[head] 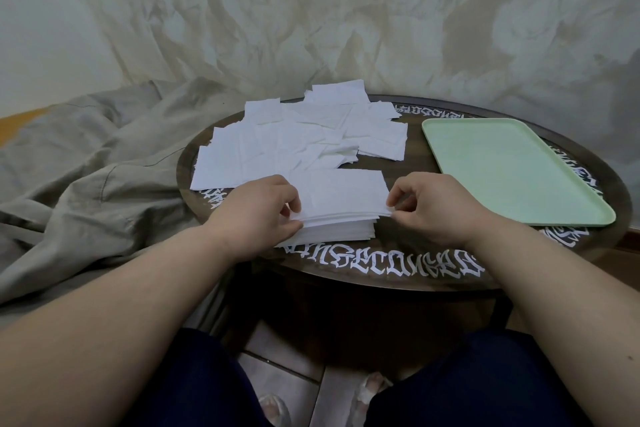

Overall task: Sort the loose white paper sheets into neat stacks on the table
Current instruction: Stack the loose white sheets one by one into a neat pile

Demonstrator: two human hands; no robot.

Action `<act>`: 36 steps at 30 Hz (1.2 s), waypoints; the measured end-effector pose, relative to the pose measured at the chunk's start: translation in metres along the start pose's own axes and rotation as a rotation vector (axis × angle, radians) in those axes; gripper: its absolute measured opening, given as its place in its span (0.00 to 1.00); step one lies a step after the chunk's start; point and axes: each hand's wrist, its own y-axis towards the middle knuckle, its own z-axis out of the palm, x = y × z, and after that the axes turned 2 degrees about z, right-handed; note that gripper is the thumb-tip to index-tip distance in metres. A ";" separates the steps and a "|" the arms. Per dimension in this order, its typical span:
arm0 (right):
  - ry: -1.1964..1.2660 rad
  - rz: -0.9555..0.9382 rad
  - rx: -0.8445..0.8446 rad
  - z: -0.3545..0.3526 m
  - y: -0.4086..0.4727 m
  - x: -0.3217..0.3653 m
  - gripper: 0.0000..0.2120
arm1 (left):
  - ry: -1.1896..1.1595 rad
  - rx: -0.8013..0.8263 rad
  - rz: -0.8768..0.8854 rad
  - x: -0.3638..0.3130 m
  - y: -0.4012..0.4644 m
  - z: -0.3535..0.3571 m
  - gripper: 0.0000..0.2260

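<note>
A stack of white paper sheets (332, 229) lies near the front edge of the round dark table (398, 267). The top sheet (343, 194) is held at both ends just above the stack. My left hand (256, 215) pinches its left end between thumb and fingers. My right hand (436, 208) pinches its right corner. Behind the stack, several loose white sheets (294, 139) lie scattered and overlapping across the left and back of the table.
A pale green tray (512, 166) lies on the right side of the table. A crumpled grey cloth (97, 163) is heaped left of the table. A mottled wall stands close behind. My legs in dark trousers are under the front edge.
</note>
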 end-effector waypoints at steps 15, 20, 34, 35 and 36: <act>-0.025 -0.020 -0.002 0.003 0.001 0.002 0.03 | -0.050 -0.040 0.011 0.000 0.002 0.002 0.05; -0.025 0.007 -0.007 0.004 0.002 0.003 0.03 | -0.056 -0.037 0.000 -0.001 0.001 0.001 0.05; 0.019 0.009 -0.117 0.004 0.003 0.003 0.02 | -0.064 -0.073 -0.039 -0.005 0.001 -0.003 0.05; 0.048 0.012 -0.162 0.004 0.003 0.004 0.02 | -0.098 -0.105 -0.066 -0.005 0.002 -0.003 0.04; 0.078 0.013 -0.204 0.003 0.004 0.005 0.02 | -0.144 -0.146 -0.101 -0.005 0.004 -0.003 0.03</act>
